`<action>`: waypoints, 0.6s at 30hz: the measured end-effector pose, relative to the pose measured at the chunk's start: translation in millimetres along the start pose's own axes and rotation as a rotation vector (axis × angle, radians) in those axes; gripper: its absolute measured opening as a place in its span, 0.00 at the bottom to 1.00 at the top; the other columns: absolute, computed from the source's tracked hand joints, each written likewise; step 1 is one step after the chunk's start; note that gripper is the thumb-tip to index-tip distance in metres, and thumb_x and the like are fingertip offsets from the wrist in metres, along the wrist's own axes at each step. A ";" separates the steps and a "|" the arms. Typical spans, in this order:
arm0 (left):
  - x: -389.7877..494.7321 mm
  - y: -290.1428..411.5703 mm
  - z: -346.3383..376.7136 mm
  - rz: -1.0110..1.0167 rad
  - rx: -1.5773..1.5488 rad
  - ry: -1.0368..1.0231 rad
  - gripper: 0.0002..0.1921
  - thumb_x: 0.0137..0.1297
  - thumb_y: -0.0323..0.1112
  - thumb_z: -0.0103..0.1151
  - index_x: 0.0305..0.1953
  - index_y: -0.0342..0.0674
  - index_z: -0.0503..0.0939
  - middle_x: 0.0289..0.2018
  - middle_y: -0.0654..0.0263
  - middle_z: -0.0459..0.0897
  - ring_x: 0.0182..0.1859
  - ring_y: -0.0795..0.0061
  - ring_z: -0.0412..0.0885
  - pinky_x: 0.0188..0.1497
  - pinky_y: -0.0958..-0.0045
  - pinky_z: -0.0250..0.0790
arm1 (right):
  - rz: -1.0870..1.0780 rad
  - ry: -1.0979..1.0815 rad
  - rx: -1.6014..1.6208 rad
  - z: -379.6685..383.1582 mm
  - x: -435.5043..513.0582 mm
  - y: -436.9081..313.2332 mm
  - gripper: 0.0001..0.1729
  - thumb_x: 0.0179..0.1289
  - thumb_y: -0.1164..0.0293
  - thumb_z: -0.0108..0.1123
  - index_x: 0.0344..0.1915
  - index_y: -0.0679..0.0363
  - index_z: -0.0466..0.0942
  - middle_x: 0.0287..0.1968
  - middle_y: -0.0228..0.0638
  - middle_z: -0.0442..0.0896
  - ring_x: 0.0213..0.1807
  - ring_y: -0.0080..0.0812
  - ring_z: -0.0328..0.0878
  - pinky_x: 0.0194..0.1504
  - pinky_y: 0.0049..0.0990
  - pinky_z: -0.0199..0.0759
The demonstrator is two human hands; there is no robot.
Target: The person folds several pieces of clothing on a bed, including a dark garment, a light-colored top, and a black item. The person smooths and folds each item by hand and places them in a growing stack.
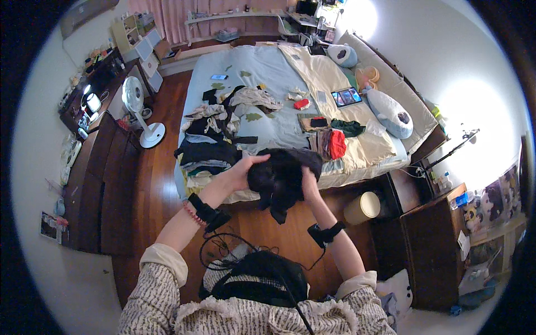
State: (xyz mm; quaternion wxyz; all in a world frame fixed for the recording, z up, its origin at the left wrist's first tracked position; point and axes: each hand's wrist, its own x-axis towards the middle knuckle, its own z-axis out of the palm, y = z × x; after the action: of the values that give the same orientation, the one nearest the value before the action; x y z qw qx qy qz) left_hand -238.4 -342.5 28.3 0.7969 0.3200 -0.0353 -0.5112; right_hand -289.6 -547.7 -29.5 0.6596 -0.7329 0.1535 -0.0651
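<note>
A bunched black cloth garment (pixel 280 178) is held up between both hands, in front of the bed's near edge. My left hand (pixel 247 169) grips its left side, the thumb lying on top. On the other side my right hand (pixel 310 184) holds the cloth, its fingers partly hidden by it. Left of the garment, a pile of dark clothes (pixel 209 153) lies on the bed's corner, with a heap of light clothes (pixel 253 98) farther back. To the right lie folded clothes, among them a red cloth (pixel 337 144) and a dark green cloth (pixel 347 127).
The bed (pixel 259 63) also carries a phone (pixel 219 77), a lit tablet (pixel 346 97) and plush toys (pixel 389 113). A white fan (pixel 151 135) stands on the wooden floor at left, a cream bin (pixel 362 207) at right. Black cables (pixel 226 234) hang near my waist.
</note>
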 end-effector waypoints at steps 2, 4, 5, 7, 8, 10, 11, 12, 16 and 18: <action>-8.8 -11.6 5.3 -0.227 0.094 -0.018 0.22 0.64 0.47 0.47 0.51 0.35 0.70 0.46 0.61 0.78 0.45 0.68 0.78 0.51 0.67 0.69 | 0.230 -0.066 0.544 -9.5 3.4 -1.1 0.38 0.67 0.46 0.30 0.54 0.73 0.65 0.50 0.43 0.74 0.53 0.34 0.68 0.55 0.30 0.58; -20.3 -16.3 -1.4 -0.254 0.281 0.064 0.23 0.60 0.39 0.54 0.54 0.34 0.67 0.49 0.62 0.75 0.49 0.70 0.74 0.55 0.71 0.65 | 0.286 -0.037 0.271 -19.7 2.1 2.8 0.42 0.65 0.43 0.27 0.54 0.73 0.65 0.50 0.46 0.74 0.51 0.36 0.68 0.53 0.30 0.59; -28.1 -15.2 -8.0 -0.241 0.437 0.055 0.24 0.59 0.36 0.56 0.55 0.34 0.67 0.50 0.62 0.74 0.50 0.70 0.73 0.56 0.72 0.63 | 0.248 -0.057 0.115 -22.7 1.2 6.8 0.43 0.65 0.42 0.27 0.54 0.73 0.65 0.50 0.47 0.73 0.52 0.37 0.68 0.54 0.30 0.59; -35.2 -10.9 -20.4 -0.275 0.593 0.016 0.35 0.47 0.29 0.67 0.59 0.37 0.63 0.52 0.63 0.73 0.51 0.76 0.72 0.56 0.74 0.62 | 0.201 -0.161 0.044 -27.9 1.0 18.3 0.39 0.63 0.40 0.29 0.61 0.59 0.59 0.55 0.37 0.67 0.55 0.33 0.62 0.53 0.35 0.59; -36.5 -10.5 -24.9 -0.294 0.642 0.029 0.36 0.47 0.28 0.66 0.59 0.37 0.62 0.52 0.64 0.73 0.52 0.75 0.71 0.57 0.74 0.61 | 0.222 -0.146 -0.047 -28.2 2.0 25.3 0.40 0.64 0.41 0.29 0.59 0.64 0.61 0.53 0.42 0.69 0.55 0.36 0.63 0.54 0.34 0.58; -37.9 -12.7 -31.2 -0.289 0.713 0.040 0.36 0.46 0.25 0.65 0.59 0.37 0.61 0.52 0.63 0.72 0.52 0.74 0.70 0.56 0.73 0.62 | 0.264 -0.120 -0.229 -27.9 5.7 39.5 0.41 0.64 0.42 0.30 0.54 0.72 0.64 0.50 0.53 0.73 0.54 0.43 0.67 0.55 0.32 0.57; -37.9 -15.5 -32.9 -0.212 0.686 -0.084 0.36 0.46 0.23 0.64 0.59 0.37 0.61 0.52 0.63 0.72 0.52 0.73 0.70 0.55 0.72 0.63 | 0.229 -0.126 -0.229 -27.6 7.4 45.8 0.40 0.64 0.44 0.32 0.54 0.72 0.64 0.50 0.53 0.73 0.54 0.43 0.67 0.55 0.32 0.58; -36.5 -19.6 -34.0 -0.156 0.673 -0.052 0.35 0.45 0.22 0.64 0.58 0.36 0.63 0.51 0.62 0.73 0.52 0.72 0.71 0.54 0.72 0.64 | 0.194 -0.132 -0.228 -27.1 8.9 50.6 0.39 0.64 0.45 0.34 0.54 0.72 0.64 0.49 0.53 0.73 0.54 0.43 0.67 0.55 0.32 0.58; -28.5 -38.6 -40.9 -0.005 0.576 0.212 0.31 0.41 0.17 0.62 0.52 0.36 0.69 0.47 0.61 0.76 0.49 0.69 0.73 0.53 0.70 0.65 | 0.054 -0.141 -0.183 -25.7 1.3 49.3 0.33 0.64 0.51 0.42 0.53 0.71 0.65 0.47 0.52 0.75 0.52 0.43 0.69 0.53 0.32 0.60; -24.8 -47.1 -46.6 0.014 0.479 0.310 0.28 0.40 0.15 0.60 0.49 0.36 0.71 0.44 0.62 0.77 0.47 0.68 0.74 0.52 0.70 0.66 | -0.021 -0.245 -0.283 -21.9 -14.6 39.1 0.26 0.62 0.57 0.48 0.50 0.70 0.68 0.43 0.51 0.77 0.49 0.43 0.72 0.51 0.31 0.63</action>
State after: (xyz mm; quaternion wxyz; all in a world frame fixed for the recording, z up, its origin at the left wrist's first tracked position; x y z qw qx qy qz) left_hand -269.7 -312.5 -27.6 0.6980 0.5732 -0.0350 -0.4278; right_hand -315.3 -567.1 -63.9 0.5629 -0.8224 0.0717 0.0399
